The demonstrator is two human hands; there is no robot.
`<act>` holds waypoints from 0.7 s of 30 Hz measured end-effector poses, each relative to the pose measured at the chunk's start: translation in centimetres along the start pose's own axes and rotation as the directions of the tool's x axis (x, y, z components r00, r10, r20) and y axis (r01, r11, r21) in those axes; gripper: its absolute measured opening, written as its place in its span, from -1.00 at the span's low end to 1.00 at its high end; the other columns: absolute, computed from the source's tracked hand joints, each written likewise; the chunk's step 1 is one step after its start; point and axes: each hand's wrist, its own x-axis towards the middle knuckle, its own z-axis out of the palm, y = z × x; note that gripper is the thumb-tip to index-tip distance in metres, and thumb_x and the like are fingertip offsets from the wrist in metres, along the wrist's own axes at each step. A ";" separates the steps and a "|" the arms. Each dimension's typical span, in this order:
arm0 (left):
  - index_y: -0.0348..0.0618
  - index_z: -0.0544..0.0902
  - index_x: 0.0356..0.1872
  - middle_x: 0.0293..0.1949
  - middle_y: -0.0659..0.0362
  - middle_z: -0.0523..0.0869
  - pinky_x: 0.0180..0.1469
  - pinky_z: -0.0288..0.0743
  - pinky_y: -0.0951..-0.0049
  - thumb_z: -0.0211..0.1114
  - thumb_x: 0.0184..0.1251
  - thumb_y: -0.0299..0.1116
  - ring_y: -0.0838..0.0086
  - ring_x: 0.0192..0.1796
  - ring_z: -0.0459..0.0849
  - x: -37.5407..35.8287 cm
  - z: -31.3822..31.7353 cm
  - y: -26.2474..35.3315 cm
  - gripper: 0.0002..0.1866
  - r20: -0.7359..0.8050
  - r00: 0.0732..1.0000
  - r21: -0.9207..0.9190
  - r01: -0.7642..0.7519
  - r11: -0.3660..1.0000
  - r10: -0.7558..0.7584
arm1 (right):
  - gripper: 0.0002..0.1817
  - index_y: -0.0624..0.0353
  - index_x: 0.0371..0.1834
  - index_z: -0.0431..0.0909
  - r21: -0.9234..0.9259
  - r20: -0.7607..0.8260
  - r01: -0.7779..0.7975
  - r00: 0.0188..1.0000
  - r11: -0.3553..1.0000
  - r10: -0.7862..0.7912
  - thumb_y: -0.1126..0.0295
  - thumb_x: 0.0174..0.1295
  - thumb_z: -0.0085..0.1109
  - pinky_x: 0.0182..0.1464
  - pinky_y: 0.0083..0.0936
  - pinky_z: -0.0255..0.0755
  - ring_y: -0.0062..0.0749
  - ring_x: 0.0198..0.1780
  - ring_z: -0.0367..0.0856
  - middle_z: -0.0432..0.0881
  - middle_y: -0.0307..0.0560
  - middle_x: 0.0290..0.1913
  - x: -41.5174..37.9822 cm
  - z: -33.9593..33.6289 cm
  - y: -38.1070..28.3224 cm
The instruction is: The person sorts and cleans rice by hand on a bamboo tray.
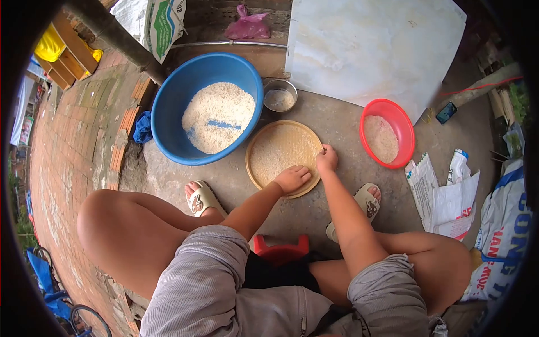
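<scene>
A round woven tray (255,178) with a layer of pale grains (273,153) lies between my feet and the basins. My right hand (327,159) grips the tray's right rim, its fingers closed. Over the lower part of the tray is my left hand (293,178), palm down on the grains, fingers slightly curled but apart. At the upper left stands a large blue basin (168,104) holding a heap of pale grains. A small metal bowl (280,95) with some grains sits just above the tray. Farther right, a red basin (409,135) also holds grains.
A pale board (376,45) leans at the back. A phone (446,113) lies right of the red basin. Printed sacks (497,236) are at the right, a blue cloth (143,127) beside the blue basin, and a red stool (282,250) beneath me.
</scene>
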 end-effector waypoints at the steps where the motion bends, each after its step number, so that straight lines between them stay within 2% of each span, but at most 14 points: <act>1: -0.10 0.46 -0.24 -0.24 0.15 0.51 -0.16 0.53 0.34 0.10 0.17 -0.27 0.31 -0.13 0.59 0.0 0.2 -0.4 -0.81 -0.019 1.000 -0.009 -0.025 1.000 0.025 | -0.75 0.11 -0.13 0.56 -0.002 -0.016 -0.012 1.000 1.000 0.012 0.48 0.10 0.04 0.04 -0.22 0.39 -0.01 -0.01 0.51 0.56 0.09 -0.09 -0.3 -0.1 -0.3; 3: -0.10 0.48 -0.28 -0.31 0.15 0.54 -0.23 0.54 0.32 0.10 0.20 -0.25 0.30 -0.22 0.61 -0.2 0.5 -1.3 -0.83 0.035 0.999 0.000 -0.019 1.000 0.019 | -0.82 0.16 -0.20 0.57 -0.106 -0.184 0.071 0.979 0.992 -0.090 0.50 0.12 0.07 -0.06 -0.30 0.41 -0.14 -0.16 0.55 0.57 0.01 -0.23 -0.8 0.0 -1.1; 5: -0.11 0.49 -0.32 -0.38 0.15 0.57 -0.30 0.56 0.31 0.10 0.23 -0.23 0.28 -0.31 0.64 0.0 0.2 -1.7 -0.83 0.090 0.996 0.014 -0.004 1.000 0.003 | -0.83 0.16 -0.22 0.57 -0.111 -0.248 0.153 0.953 0.982 -0.176 0.51 0.13 0.05 -0.04 -0.28 0.39 -0.13 -0.13 0.52 0.54 0.00 -0.23 -1.7 -0.7 -2.5; 7: -0.12 0.50 -0.45 -0.57 0.13 0.56 -0.41 0.53 0.25 0.09 0.29 -0.20 0.25 -0.49 0.64 0.4 -0.4 -1.6 -0.77 0.047 0.952 -0.039 0.304 0.952 -0.302 | -0.84 0.20 -0.24 0.55 -0.046 -0.319 0.338 0.886 0.940 -0.335 0.51 0.14 0.01 -0.08 -0.30 0.41 -0.17 -0.18 0.54 0.56 0.01 -0.24 -1.4 -1.0 -2.9; 8: -0.12 0.50 -0.45 -0.57 0.13 0.56 -0.41 0.53 0.25 0.09 0.29 -0.20 0.25 -0.49 0.64 0.8 -0.1 -1.9 -0.77 0.049 0.954 -0.043 0.297 0.954 -0.295 | -0.84 0.20 -0.24 0.55 -0.049 -0.324 0.333 0.887 0.942 -0.330 0.51 0.14 0.01 -0.08 -0.30 0.41 -0.17 -0.18 0.54 0.56 0.01 -0.24 -1.0 -0.8 -3.1; 10: -0.14 0.50 -0.58 -0.63 0.09 0.58 -0.51 0.45 0.32 0.07 0.30 -0.20 0.31 -0.61 0.57 1.9 0.2 -2.8 -0.70 -0.143 0.759 -0.298 0.579 0.759 -0.635 | -0.84 0.20 -0.24 0.54 0.323 -0.297 0.320 0.928 0.891 -0.225 0.49 0.11 0.04 -0.18 -0.38 0.45 -0.20 -0.26 0.56 0.56 0.02 -0.27 -0.6 -0.3 -3.9; 11: -0.14 0.50 -0.58 -0.63 0.09 0.58 -0.51 0.45 0.32 0.07 0.30 -0.20 0.31 -0.61 0.57 2.5 0.3 -3.4 -0.70 -0.141 0.761 -0.299 0.577 0.760 -0.633 | -0.86 0.24 -0.28 0.53 0.532 -0.186 0.183 0.978 0.827 -0.097 0.45 0.17 0.01 -0.22 -0.47 0.47 -0.29 -0.35 0.58 0.58 -0.06 -0.35 -0.7 0.0 -4.2; 12: -0.14 0.49 -0.58 -0.66 0.14 0.54 -0.57 0.36 0.37 0.07 0.27 -0.22 0.38 -0.64 0.50 3.4 -1.1 -3.7 -0.72 0.130 0.561 -0.709 0.629 0.319 -0.817 | -0.86 0.24 -0.28 0.53 0.532 -0.188 0.182 0.978 0.827 -0.094 0.45 0.17 0.01 -0.22 -0.47 0.47 -0.29 -0.35 0.58 0.58 -0.06 -0.35 -0.9 -0.4 -5.0; 13: -0.14 0.49 -0.59 -0.69 0.18 0.50 -0.63 0.27 0.43 0.07 0.24 -0.25 0.45 -0.68 0.43 4.0 -2.0 -4.0 -0.74 0.478 0.398 -0.832 0.492 -0.258 -0.783 | -0.82 0.25 -0.27 0.53 0.711 0.071 -0.099 0.995 0.697 0.069 0.39 0.22 -0.02 -0.20 -0.47 0.48 -0.29 -0.35 0.58 0.59 -0.08 -0.36 -1.0 -0.5 -5.6; 14: -0.14 0.49 -0.59 -0.69 0.18 0.50 -0.63 0.27 0.43 0.07 0.24 -0.25 0.45 -0.68 0.43 4.6 -2.9 -4.3 -0.74 0.480 0.399 -0.831 0.493 -0.258 -0.782 | -0.77 0.26 -0.27 0.52 0.778 0.350 -0.386 0.922 0.497 0.168 0.33 0.28 -0.06 -0.19 -0.47 0.49 -0.30 -0.36 0.59 0.59 -0.09 -0.36 -1.2 -0.7 -6.0; 15: -0.15 0.47 -0.60 -0.70 0.20 0.46 -0.64 0.19 0.47 0.08 0.23 -0.27 0.49 -0.69 0.34 5.1 -3.5 -4.7 -0.74 0.521 0.439 -0.851 0.335 -0.405 -0.732 | -0.77 0.26 -0.27 0.52 0.777 0.349 -0.386 0.922 0.497 0.169 0.33 0.28 -0.06 -0.19 -0.47 0.49 -0.30 -0.36 0.59 0.59 -0.09 -0.36 -1.1 -0.3 -5.8; 17: -0.17 0.45 -0.61 -0.71 0.22 0.41 -0.65 0.12 0.53 0.10 0.23 -0.27 0.52 -0.70 0.27 6.4 -5.0 -4.9 -0.74 0.547 0.469 -0.815 0.108 -0.569 -0.693 | -0.65 0.27 -0.23 0.49 0.708 0.626 -0.619 0.773 0.341 0.102 0.18 0.36 -0.17 -0.13 -0.40 0.50 -0.27 -0.33 0.57 0.59 -0.04 -0.38 -0.7 0.7 -5.0; 18: -0.17 0.45 -0.61 -0.71 0.22 0.41 -0.65 0.12 0.53 0.10 0.23 -0.27 0.52 -0.70 0.27 7.3 -5.7 -5.0 -0.74 0.547 0.470 -0.814 0.107 -0.571 -0.693 | -0.65 0.27 -0.23 0.49 0.707 0.626 -0.619 0.773 0.343 0.104 0.18 0.36 -0.17 -0.13 -0.40 0.50 -0.27 -0.33 0.57 0.59 -0.04 -0.38 -0.8 0.8 -5.1; 21: -0.18 0.46 -0.62 -0.71 0.22 0.43 -0.67 0.14 0.55 0.11 0.25 -0.28 0.53 -0.70 0.30 9.2 -8.9 -4.4 -0.72 0.472 0.641 -0.836 0.109 -0.538 -0.605 | -0.53 0.30 -0.20 0.44 0.693 0.655 -0.643 0.750 0.326 0.087 0.06 0.39 -0.27 -0.09 -0.36 0.49 -0.25 -0.27 0.54 0.55 0.01 -0.35 -1.4 0.3 -5.7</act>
